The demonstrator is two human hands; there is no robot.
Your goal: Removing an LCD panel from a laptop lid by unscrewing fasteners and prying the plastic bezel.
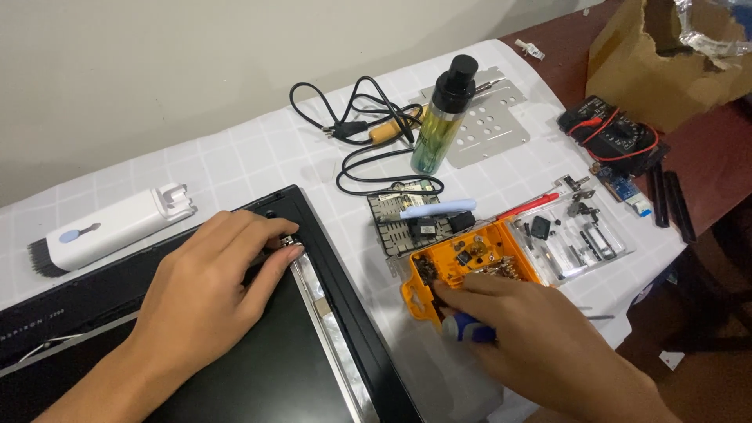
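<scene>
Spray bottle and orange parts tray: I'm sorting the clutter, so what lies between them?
In the head view, between the spray bottle and the orange parts tray lie a looped black cable, a small circuit board and a light blue pry tool resting across it.

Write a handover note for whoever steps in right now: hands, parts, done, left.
Left hand: flat on the black laptop screen panel, fingertips at its top-corner metal bracket.
Right hand: holds a blue-handled screwdriver, fingers in the orange parts tray.
Done: panel's edge strip is exposed.
Left: bracket not yet removed; whether its screw is out cannot be told.
</scene>
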